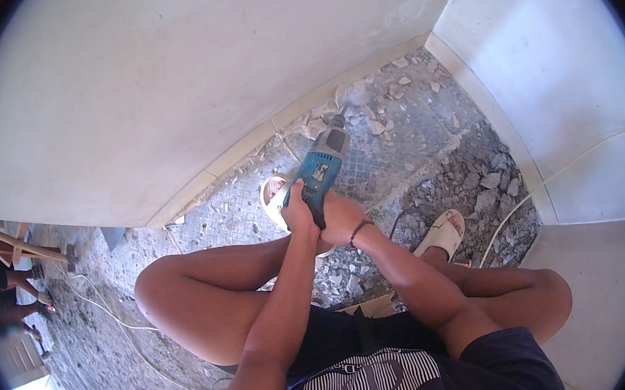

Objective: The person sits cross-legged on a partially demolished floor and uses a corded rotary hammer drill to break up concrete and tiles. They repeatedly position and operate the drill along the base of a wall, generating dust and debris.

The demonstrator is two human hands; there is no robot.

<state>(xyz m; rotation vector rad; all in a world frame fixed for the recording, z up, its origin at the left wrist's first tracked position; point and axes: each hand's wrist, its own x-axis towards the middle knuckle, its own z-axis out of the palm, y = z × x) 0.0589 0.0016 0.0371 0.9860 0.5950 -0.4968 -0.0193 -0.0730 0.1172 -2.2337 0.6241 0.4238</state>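
Observation:
A teal and grey rotary hammer drill (pixel 326 156) slants away from me, its bit pointing toward the floor close to the foot of the far wall. My left hand (pixel 298 210) is closed on the left side of its rear body. My right hand (pixel 341 218), with a dark bracelet at the wrist, wraps the rear grip from the right. Around the tip lie pale broken tile pieces (pixel 377 126) on a grid-marked mortar bed (pixel 366 161). Whether the tip touches the tile or the skirting is too small to tell.
Grey rubble (pixel 487 199) is heaped on the right beside my sandalled foot (pixel 444 233). A white cable (pixel 527 195) runs from the right wall socket down to the floor. Tile skirting (pixel 244 147) edges the far wall. Another person (pixel 9 288) is at the far left, near wooden boards (pixel 20 246).

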